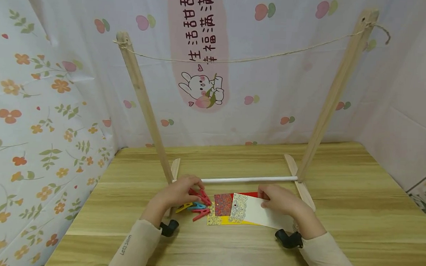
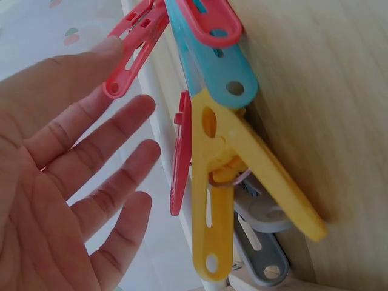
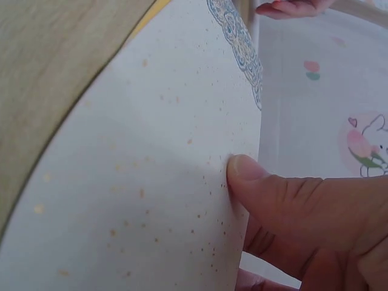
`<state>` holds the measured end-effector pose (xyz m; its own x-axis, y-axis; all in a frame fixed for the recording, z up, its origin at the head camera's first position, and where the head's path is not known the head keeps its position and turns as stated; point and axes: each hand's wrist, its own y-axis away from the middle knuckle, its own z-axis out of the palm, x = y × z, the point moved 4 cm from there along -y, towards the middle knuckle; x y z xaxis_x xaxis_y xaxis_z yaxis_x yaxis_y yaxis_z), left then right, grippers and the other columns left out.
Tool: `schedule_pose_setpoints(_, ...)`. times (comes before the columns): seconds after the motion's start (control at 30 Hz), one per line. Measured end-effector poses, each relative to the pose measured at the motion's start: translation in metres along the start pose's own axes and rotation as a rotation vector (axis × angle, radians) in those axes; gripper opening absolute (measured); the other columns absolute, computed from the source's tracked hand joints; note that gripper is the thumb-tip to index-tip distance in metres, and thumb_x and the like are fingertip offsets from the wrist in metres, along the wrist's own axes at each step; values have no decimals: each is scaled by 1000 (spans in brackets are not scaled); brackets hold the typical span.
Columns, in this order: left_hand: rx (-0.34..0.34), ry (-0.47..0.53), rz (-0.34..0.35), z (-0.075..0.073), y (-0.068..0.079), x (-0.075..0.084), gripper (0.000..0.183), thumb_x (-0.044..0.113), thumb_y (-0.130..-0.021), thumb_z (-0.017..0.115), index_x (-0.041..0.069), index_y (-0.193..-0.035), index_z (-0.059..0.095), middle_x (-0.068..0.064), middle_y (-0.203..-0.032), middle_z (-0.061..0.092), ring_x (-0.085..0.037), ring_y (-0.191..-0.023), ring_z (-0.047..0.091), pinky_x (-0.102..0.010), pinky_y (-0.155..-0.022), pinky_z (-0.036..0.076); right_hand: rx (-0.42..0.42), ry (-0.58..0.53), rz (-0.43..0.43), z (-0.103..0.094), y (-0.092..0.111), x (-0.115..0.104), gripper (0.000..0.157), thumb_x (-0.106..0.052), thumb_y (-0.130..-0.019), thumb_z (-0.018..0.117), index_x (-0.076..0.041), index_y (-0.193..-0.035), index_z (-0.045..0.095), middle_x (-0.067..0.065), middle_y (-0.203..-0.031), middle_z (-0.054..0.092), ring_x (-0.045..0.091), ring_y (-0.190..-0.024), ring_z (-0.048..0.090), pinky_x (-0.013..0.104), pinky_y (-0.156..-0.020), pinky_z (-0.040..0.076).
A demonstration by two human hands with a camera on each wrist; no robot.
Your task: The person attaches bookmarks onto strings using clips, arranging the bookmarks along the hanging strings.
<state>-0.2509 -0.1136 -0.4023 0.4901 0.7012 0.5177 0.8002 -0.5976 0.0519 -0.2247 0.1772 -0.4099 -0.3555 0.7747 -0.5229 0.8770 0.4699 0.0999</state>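
Between thumb and index finger, my left hand [image 1: 180,193] pinches a red clothespin [image 2: 136,48]; its other fingers are spread. Beside it lie a yellow clothespin [image 2: 212,182], a blue clothespin [image 2: 233,70], another red clothespin [image 1: 200,215] and grey ones [image 2: 267,260]. My right hand [image 1: 281,199] grips the edge of a white gold-flecked card [image 3: 145,157], thumb on its face. That card has a lace-patterned end [image 1: 239,208]. It overlaps a red patterned card [image 1: 222,205] and a yellow card [image 1: 227,221]; a bright red strip [image 1: 251,194] shows behind.
A wooden frame stands behind the cards, with a left post [image 1: 143,98], a right post [image 1: 337,95] and a white bar [image 1: 248,179] low between them. A sagging string [image 1: 244,59] joins the post tops. Patterned cloth [image 1: 279,84] hangs behind the wooden table [image 1: 211,252].
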Motion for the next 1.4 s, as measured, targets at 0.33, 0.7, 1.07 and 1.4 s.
schedule_pose_setpoints(0.33,-3,226,21,1,1,5,22,11,-93,69,8,-114,62,-7,-113,69,-30,-112,66,-42,-89,57,10,-40,-26,-3,1,0,15,-1,-86,70,-9,-88,58,-2,-75,51,12,-70,46,26,-62,38)
schedule_pose_setpoints(0.7,132,303,-33,3,0,3,32,11,-93,69,6,-123,58,-11,-118,66,-32,-99,68,-37,-80,57,15,-119,-92,-7,0,3,14,1,-87,68,-8,-90,57,-6,-71,50,7,-67,43,23,-62,37)
schedule_pose_setpoints(1.07,324,339,-112,-5,-1,14,40,10,-88,75,14,-126,62,-8,-115,70,-32,-85,69,-30,-61,54,49,-174,-80,-13,-1,6,9,-1,-92,65,-7,-94,59,-5,-72,53,8,-68,45,22,-62,37)
schedule_pose_setpoints(1.4,417,295,-114,-10,-1,26,40,15,-86,78,15,-124,66,-2,-111,70,-20,-99,61,-33,-73,54,97,-198,-78,-20,4,5,5,-3,-95,62,-7,-97,60,-2,-74,59,10,-68,48,23,-64,40)
